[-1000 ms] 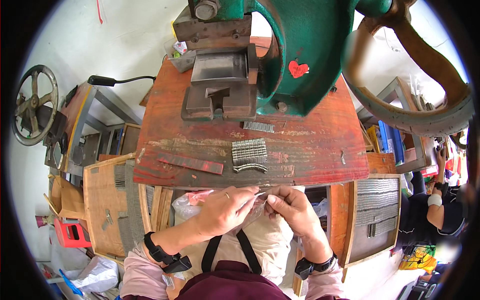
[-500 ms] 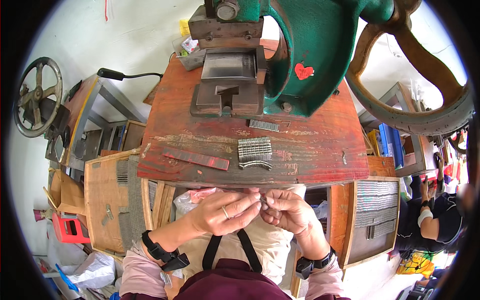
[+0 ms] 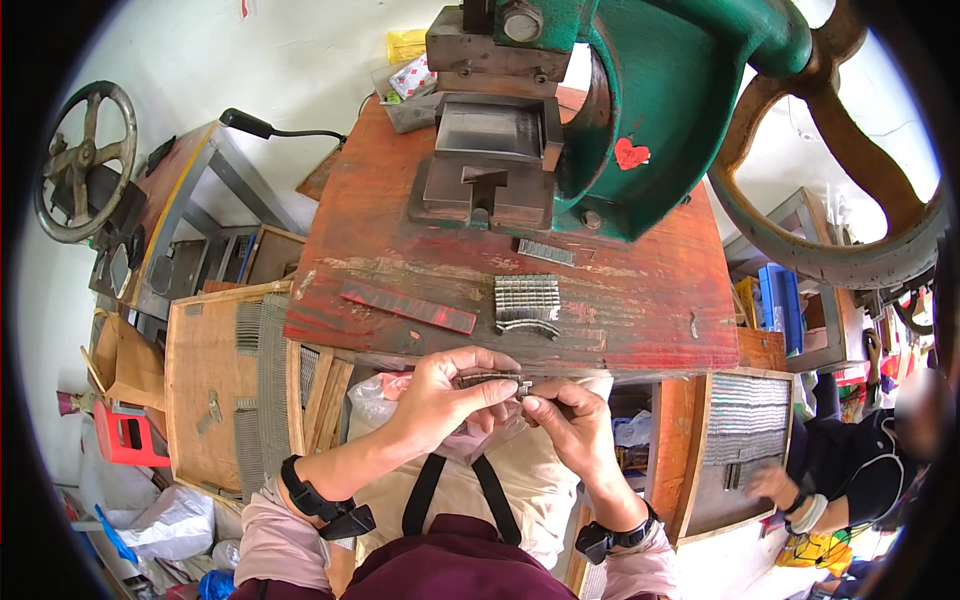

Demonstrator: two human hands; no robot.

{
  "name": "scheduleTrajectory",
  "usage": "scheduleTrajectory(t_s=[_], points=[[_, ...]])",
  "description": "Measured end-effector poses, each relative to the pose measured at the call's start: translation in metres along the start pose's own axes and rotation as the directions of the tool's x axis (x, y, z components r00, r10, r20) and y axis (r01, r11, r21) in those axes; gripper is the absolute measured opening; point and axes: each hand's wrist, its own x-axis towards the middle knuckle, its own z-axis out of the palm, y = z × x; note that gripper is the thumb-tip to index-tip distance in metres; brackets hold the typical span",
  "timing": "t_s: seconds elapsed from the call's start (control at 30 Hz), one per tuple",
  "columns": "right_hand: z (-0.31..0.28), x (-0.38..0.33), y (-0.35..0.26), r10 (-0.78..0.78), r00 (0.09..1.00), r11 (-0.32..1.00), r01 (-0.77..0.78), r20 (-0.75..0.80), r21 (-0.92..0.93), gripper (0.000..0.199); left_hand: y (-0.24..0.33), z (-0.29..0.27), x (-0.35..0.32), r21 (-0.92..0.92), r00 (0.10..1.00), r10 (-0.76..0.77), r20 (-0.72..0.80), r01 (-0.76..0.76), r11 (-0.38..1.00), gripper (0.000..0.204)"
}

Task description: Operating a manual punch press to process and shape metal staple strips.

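Observation:
Just in front of the table's near edge, my left hand [image 3: 440,400] is closed around a short grey segmented metal strip [image 3: 487,379]. Thumb and fingers of my right hand [image 3: 578,425] pinch the strip's right end, where a small shiny piece shows; I cannot make out its exact shape. On the worn red table [image 3: 640,325] beyond my hands lies a block of similar metal strips [image 3: 527,296], set side by side, with a bent strip [image 3: 528,326] along its near side. A shorter segmented piece [image 3: 546,252] lies farther back, and a flat red bar [image 3: 408,307] to the left.
A green press [image 3: 680,120] with a large handwheel [image 3: 890,243] stands at the table's back. Wooden trays of metal strips flank me, left [image 3: 205,350] and right [image 3: 720,510]. At the right tray is another person's hand [image 3: 774,488]. A red stool [image 3: 130,437] stands left.
My left hand has turned and lifted its fingers, so the strip now shows between both hands. The other person's hand has come down to the right tray. The whole view has shifted slightly.

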Motion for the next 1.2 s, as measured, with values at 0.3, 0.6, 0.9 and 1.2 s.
scheduleTrajectory(t_s=[0.3, 0.6, 0.9, 1.2], points=[[0.005, -0.001, -0.008, 0.029, 1.0, 0.997, -0.029, -0.003, -0.077, 0.009, 0.016, -0.009, -0.003, 0.155, 0.991, -0.133, 0.014, 0.129, 0.979, 0.023], [0.01, 0.001, -0.01, -0.183, 0.982, 0.86, 0.181, 0.044, -0.476, 0.007, 0.011, -0.007, -0.006, 0.056, 0.988, -0.148, -0.049, 0.151, 0.987, 0.023], [0.008, 0.0, -0.006, 0.03, 0.999, 0.918, -0.039, -0.028, -0.396, 0.009, 0.002, -0.008, -0.009, 0.106, 0.999, -0.013, -0.048, 0.018, 0.994, 0.024], [0.014, 0.011, -0.009, -0.174, 0.967, 0.984, 0.175, -0.188, -0.012, 0.015, 0.001, -0.008, -0.018, 0.33, 0.978, 0.21, -0.021, -0.191, 0.924, 0.021]])
